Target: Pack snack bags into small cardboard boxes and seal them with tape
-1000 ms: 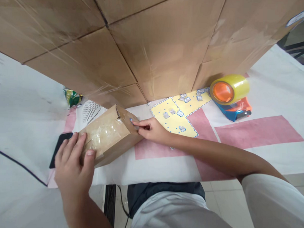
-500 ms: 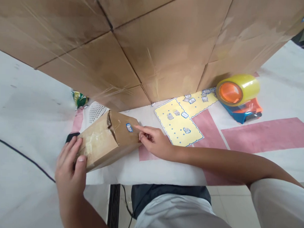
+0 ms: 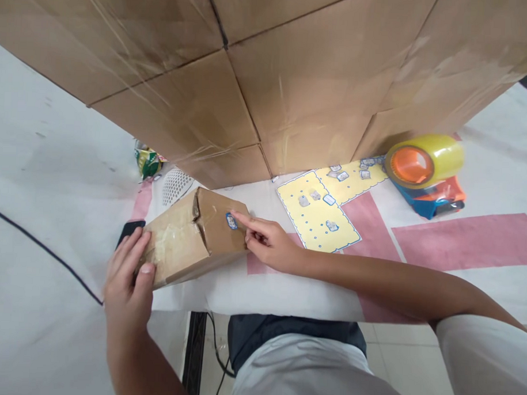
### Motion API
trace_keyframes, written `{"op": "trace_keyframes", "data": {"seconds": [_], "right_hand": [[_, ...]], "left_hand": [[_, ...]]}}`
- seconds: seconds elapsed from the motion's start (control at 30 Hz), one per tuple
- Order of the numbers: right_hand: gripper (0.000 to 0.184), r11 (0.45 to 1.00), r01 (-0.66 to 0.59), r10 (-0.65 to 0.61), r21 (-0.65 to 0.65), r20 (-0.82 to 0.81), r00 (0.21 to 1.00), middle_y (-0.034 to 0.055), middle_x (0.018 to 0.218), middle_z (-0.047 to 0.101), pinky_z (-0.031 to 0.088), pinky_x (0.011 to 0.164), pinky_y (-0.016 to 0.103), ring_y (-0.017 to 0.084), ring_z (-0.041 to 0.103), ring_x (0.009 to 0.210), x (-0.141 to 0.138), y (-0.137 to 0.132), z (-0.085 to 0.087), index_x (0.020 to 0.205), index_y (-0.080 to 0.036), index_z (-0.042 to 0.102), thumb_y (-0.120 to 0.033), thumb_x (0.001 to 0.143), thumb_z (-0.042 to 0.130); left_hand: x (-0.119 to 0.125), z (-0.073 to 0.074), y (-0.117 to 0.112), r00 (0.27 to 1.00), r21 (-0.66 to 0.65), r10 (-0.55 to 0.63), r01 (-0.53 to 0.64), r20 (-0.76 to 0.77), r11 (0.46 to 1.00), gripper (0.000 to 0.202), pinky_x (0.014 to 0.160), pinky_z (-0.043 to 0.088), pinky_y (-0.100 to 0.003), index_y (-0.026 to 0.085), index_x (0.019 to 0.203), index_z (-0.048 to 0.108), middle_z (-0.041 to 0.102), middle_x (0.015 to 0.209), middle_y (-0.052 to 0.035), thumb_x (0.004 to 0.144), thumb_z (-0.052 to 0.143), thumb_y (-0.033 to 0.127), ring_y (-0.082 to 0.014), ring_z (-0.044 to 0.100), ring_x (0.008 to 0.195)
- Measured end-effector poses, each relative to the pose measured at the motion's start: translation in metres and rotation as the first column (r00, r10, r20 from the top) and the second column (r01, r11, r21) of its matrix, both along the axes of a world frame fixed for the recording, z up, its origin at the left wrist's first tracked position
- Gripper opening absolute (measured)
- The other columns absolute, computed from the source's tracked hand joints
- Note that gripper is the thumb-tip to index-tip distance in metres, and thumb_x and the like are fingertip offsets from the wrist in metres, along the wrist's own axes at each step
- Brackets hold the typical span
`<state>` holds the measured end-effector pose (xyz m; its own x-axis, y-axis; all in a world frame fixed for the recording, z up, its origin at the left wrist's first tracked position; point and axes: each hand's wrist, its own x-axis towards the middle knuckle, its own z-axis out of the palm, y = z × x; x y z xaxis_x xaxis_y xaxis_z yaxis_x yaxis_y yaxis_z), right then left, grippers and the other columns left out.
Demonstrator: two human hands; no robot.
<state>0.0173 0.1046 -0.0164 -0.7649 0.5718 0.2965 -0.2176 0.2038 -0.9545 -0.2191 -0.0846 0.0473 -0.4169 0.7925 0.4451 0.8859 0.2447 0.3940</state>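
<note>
A small brown cardboard box (image 3: pixel 188 238) wrapped in clear tape lies on the table in front of me. My left hand (image 3: pixel 128 279) grips its near left end, thumb on top. A small blue-edged sticker (image 3: pixel 231 220) sits on the box's right face. My right hand (image 3: pixel 266 241) rests at that face with the index finger stretched out, its tip touching the box just beside the sticker, the other fingers curled in. A yellow sticker sheet (image 3: pixel 321 217) with a few stickers on it lies just right of my right hand.
A wall of big taped cardboard boxes (image 3: pixel 268 71) stands close behind. A yellow tape roll on an orange and blue dispenser (image 3: pixel 424 168) sits at the right. A black phone (image 3: pixel 130 230), a white perforated object (image 3: pixel 176 184) and a green wrapper (image 3: pixel 148 160) lie left. The table edge (image 3: pixel 285 310) is near me.
The box has been turned so the stickered face shows. My right hand went from pinching the sticker onto the box to pointing at it with one finger. The left hand kept its grip.
</note>
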Motion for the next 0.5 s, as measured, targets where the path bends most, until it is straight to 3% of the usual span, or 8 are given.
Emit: {"op": "trace_keyframes", "data": {"seconds": [0.17, 0.33, 0.5], "right_hand": [[0.052, 0.994, 0.053, -0.049, 0.1, -0.045, 0.998, 0.006, 0.106, 0.073, 0.052, 0.084, 0.031, 0.015, 0.061, 0.088, -0.0001, -0.0005, 0.0007, 0.149, -0.024, 0.057, -0.015, 0.099, 0.045], [0.051, 1.0, 0.016, -0.016, 0.003, 0.008, 1.0, 0.0091, 0.137, 0.07, 0.054, 0.09, 0.033, 0.016, 0.066, 0.099, 0.0011, 0.0016, 0.0054, 0.15, -0.023, 0.057, -0.017, 0.1, 0.045], [0.052, 1.0, 0.03, -0.031, 0.004, 0.026, 0.999, 0.0084, 0.138, 0.07, 0.054, 0.087, 0.031, 0.015, 0.067, 0.095, 0.0021, -0.0002, 0.0066, 0.152, -0.023, 0.054, -0.018, 0.101, 0.046]], "left_hand": [[-0.0018, -0.0014, -0.0008, 1.0, -0.009, -0.001, 0.001, -0.02, 1.0, 0.049, 0.127, 0.033, -0.049, 0.028, 0.148, 0.058, 0.053, 0.157, -0.0052, 0.101, 0.048, 0.036, -0.0289, 0.045, 0.149], [-0.0015, -0.0008, -0.0006, 1.0, -0.015, -0.015, 0.015, -0.028, 1.0, 0.049, 0.127, 0.033, -0.051, 0.025, 0.148, 0.059, 0.053, 0.157, -0.0078, 0.101, 0.048, 0.037, -0.0296, 0.046, 0.148], [-0.0012, -0.001, -0.0013, 1.0, -0.012, 0.009, -0.009, -0.011, 1.0, 0.049, 0.127, 0.033, -0.051, 0.025, 0.147, 0.059, 0.053, 0.157, -0.0075, 0.101, 0.046, 0.038, -0.0292, 0.046, 0.148]]}}
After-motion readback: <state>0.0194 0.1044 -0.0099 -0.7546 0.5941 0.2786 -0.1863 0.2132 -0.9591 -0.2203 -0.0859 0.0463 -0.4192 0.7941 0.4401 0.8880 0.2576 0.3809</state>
